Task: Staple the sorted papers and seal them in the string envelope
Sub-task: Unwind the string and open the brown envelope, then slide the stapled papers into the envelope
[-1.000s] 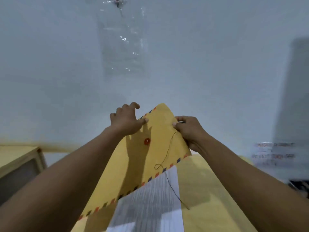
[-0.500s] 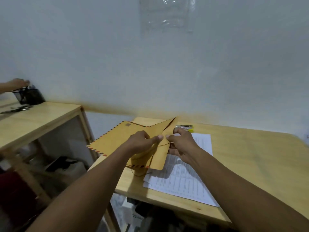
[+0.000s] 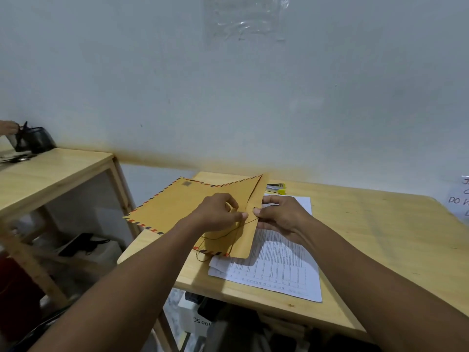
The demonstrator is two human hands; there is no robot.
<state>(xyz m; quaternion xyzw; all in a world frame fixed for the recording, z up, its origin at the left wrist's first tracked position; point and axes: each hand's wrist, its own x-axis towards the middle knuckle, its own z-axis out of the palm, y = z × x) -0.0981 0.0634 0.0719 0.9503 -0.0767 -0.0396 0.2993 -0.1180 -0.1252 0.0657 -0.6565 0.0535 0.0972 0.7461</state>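
Note:
A yellow string envelope [image 3: 175, 207] with a red and blue striped edge is held over the left end of the wooden table [image 3: 355, 240], sticking out past its edge. My left hand [image 3: 218, 214] pinches the thin dark string [image 3: 223, 237] at the flap. My right hand [image 3: 279, 217] grips the flap's tip just to the right, fingertips almost touching the left hand's. The string hangs in a loop below. A stack of printed papers [image 3: 276, 270] lies on the table, partly under the envelope. A stapler [image 3: 276, 188] with a yellow-green end lies behind the papers.
A second wooden desk [image 3: 50, 171] stands at the left with a black pen holder [image 3: 38, 143], where another person's hand [image 3: 9, 127] reaches. There is a gap between the desks. A handwritten note [image 3: 459, 199] is on the wall at the right. Boxes sit under the table.
The view has dropped from the wall to the table. The envelope, earlier held up high, is now low over the table's left end, and both hands have closed in on the flap and string.

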